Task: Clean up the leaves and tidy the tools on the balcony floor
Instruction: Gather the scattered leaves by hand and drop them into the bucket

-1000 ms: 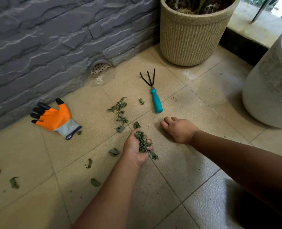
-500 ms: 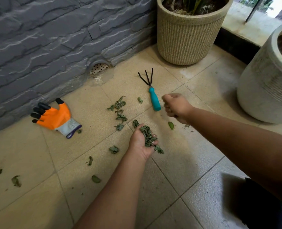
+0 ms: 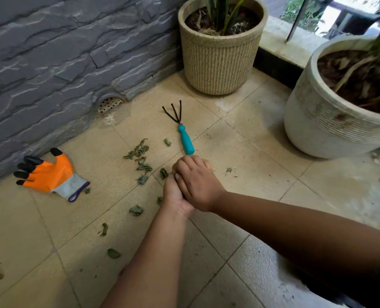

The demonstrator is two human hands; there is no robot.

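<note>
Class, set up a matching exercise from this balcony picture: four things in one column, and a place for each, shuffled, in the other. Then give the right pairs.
Things
1. hand rake
2. orange glove
3. drain grate
4. beige ribbed pot

Places
A. in the corner beside the wall
B. set into the foot of the wall
C. flat on the floor at far left
D. on the floor just beyond the hands

Pairs: 1-D, 2-C, 3-B, 4-A

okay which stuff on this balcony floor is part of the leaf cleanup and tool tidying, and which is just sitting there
Part of the job:
loose leaves
hand rake
orange glove

Just there:
beige pot
white pot
floor drain
</note>
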